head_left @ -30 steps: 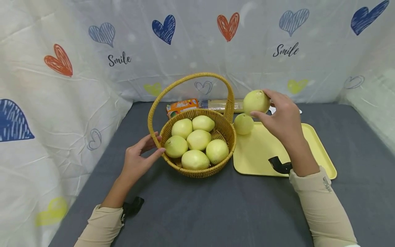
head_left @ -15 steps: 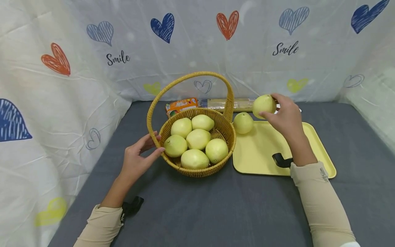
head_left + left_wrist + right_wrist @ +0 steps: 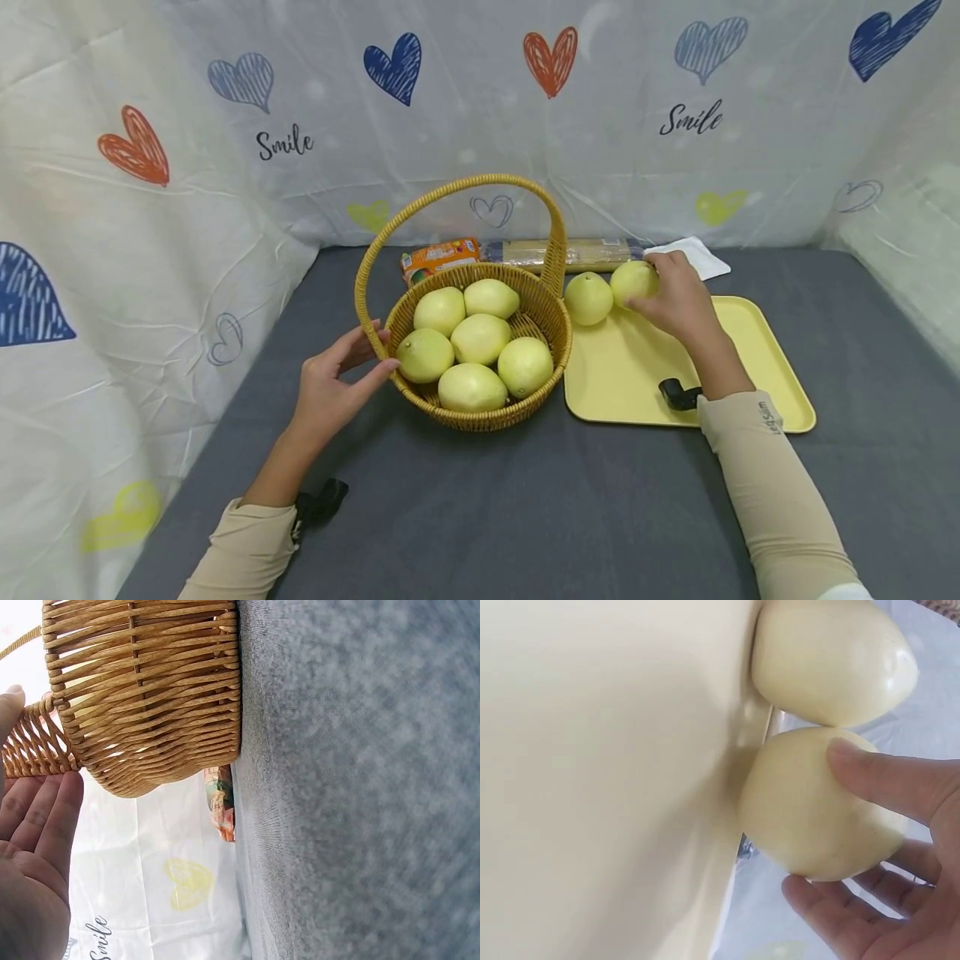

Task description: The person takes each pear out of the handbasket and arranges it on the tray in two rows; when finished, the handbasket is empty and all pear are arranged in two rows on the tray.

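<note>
My left hand (image 3: 333, 387) grips the base of the handle (image 3: 457, 190) on the left side of a wicker basket (image 3: 480, 423), thumb in front and fingers behind. In the left wrist view, the fingers (image 3: 49, 817) lie against the woven handle base (image 3: 34, 742). Several round, pale yellow-green fruits (image 3: 481, 339) fill most of the basket. At the back of the yellow tray (image 3: 622, 392), my right hand (image 3: 678, 300) holds another such fruit (image 3: 632, 282) between thumb and fingers. This fruit (image 3: 810, 802) is right beside a second one (image 3: 829, 660) at the tray's back left corner.
Behind the basket lie an orange packet (image 3: 441, 257) and a long, clear-wrapped pack (image 3: 566, 254). A white cloth or paper (image 3: 697, 257) lies behind the tray. A grey cloth (image 3: 480, 517) covers the table, and a heart-print curtain (image 3: 465, 108) hangs at the back.
My right hand has moved the fruit right, then down onto the back of the tray beside the other fruit. My left hand has stayed on the basket handle.
</note>
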`<action>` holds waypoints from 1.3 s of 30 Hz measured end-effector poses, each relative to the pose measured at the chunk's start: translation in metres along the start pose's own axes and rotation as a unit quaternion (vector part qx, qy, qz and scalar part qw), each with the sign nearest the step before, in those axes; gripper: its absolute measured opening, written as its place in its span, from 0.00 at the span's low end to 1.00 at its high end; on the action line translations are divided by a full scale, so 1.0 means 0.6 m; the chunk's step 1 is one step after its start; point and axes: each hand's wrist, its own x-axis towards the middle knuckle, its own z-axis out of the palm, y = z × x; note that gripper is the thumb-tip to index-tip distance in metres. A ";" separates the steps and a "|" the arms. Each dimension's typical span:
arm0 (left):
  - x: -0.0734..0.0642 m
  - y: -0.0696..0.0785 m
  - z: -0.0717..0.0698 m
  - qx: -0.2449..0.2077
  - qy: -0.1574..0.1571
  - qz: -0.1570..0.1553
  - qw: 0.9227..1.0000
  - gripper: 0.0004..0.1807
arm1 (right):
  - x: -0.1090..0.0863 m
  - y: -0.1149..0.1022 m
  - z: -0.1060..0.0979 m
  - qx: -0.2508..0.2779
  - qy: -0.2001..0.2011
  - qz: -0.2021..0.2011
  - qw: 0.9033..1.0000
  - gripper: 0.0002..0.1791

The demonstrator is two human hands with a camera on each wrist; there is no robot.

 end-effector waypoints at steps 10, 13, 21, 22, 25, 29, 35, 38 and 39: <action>-0.008 -0.033 0.002 0.007 0.006 0.006 1.000 0.33 | 0.000 -0.007 -0.015 -0.034 -0.044 -0.020 0.998 0.37; -0.012 -0.052 0.002 0.004 0.006 0.006 1.000 0.35 | 0.001 -0.007 -0.018 -0.038 -0.083 -0.024 0.996 0.39; -0.019 -0.066 0.002 -0.001 0.000 -0.002 1.000 0.35 | -0.002 -0.014 -0.020 -0.050 -0.114 -0.027 0.992 0.41; -0.018 -0.065 0.002 -0.001 0.000 -0.002 1.000 0.35 | -0.002 -0.014 -0.022 -0.046 -0.117 -0.027 0.992 0.41; -0.018 -0.064 0.003 0.001 0.001 0.000 1.000 0.35 | -0.003 -0.014 -0.032 -0.023 -0.134 -0.029 0.990 0.42; -0.018 -0.064 0.004 0.002 0.003 0.002 1.000 0.36 | -0.004 -0.014 -0.045 0.006 -0.147 -0.024 0.989 0.41; -0.018 -0.065 0.003 -0.002 0.002 0.000 1.000 0.35 | -0.005 -0.032 -0.054 0.005 -0.102 -0.038 0.994 0.31; -0.017 -0.066 0.002 -0.004 0.000 0.001 1.000 0.35 | -0.010 -0.052 -0.057 0.010 -0.079 -0.071 0.994 0.25; -0.017 -0.067 0.002 -0.005 0.000 0.000 1.000 0.35 | -0.013 -0.060 -0.057 0.013 -0.073 -0.088 0.993 0.23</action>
